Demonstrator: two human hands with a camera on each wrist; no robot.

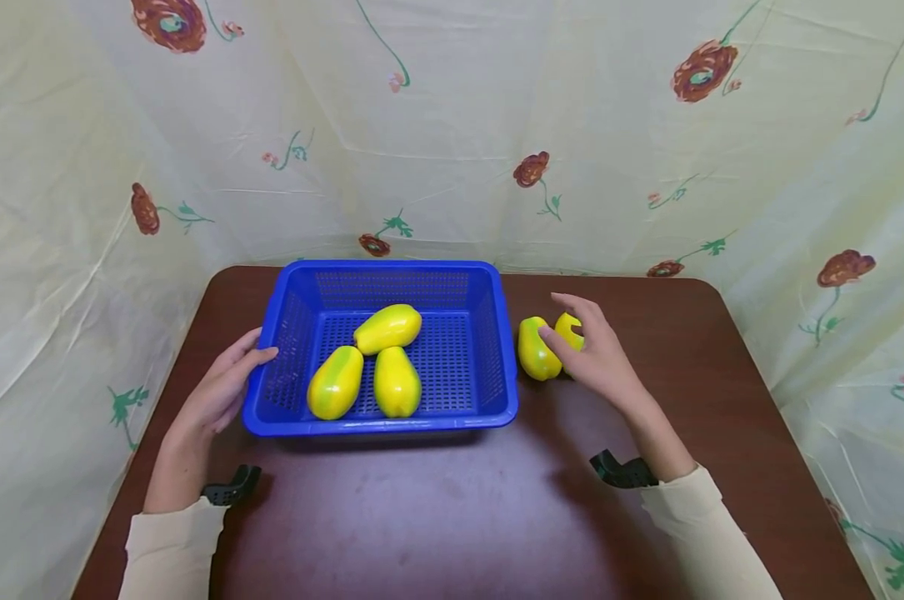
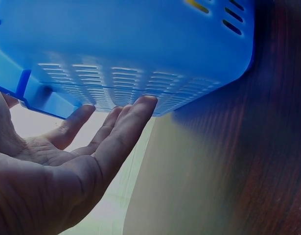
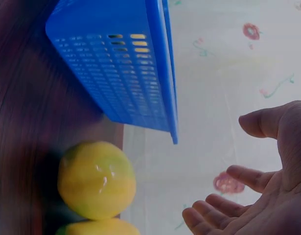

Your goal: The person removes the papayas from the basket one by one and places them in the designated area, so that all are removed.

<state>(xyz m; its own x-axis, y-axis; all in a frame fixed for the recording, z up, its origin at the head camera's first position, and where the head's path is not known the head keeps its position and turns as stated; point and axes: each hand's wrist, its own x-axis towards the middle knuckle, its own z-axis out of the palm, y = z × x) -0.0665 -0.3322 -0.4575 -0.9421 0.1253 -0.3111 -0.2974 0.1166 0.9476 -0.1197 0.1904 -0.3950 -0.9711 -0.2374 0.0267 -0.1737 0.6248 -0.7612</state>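
A blue plastic basket (image 1: 380,427) with slotted walls holds three yellow papayas with greenish streaks: one lies across at the back (image 1: 388,328), one at the front left (image 1: 336,383) and one at the front centre (image 1: 397,383). At the basket's left side, my left hand (image 1: 222,385) grips the rim, thumb over the edge and fingers along the outer wall (image 2: 116,88). Two more papayas lie on the table right of the basket, the nearer-left one (image 1: 538,350) and another (image 1: 569,327) partly hidden by my right hand (image 1: 597,354). That hand hovers over them with fingers spread, holding nothing.
The dark brown table (image 1: 437,508) extends in front of the basket and to the right. A pale curtain (image 1: 452,125) with red flowers hangs behind and along both sides. Each wrist wears a black strap mount (image 1: 622,471).
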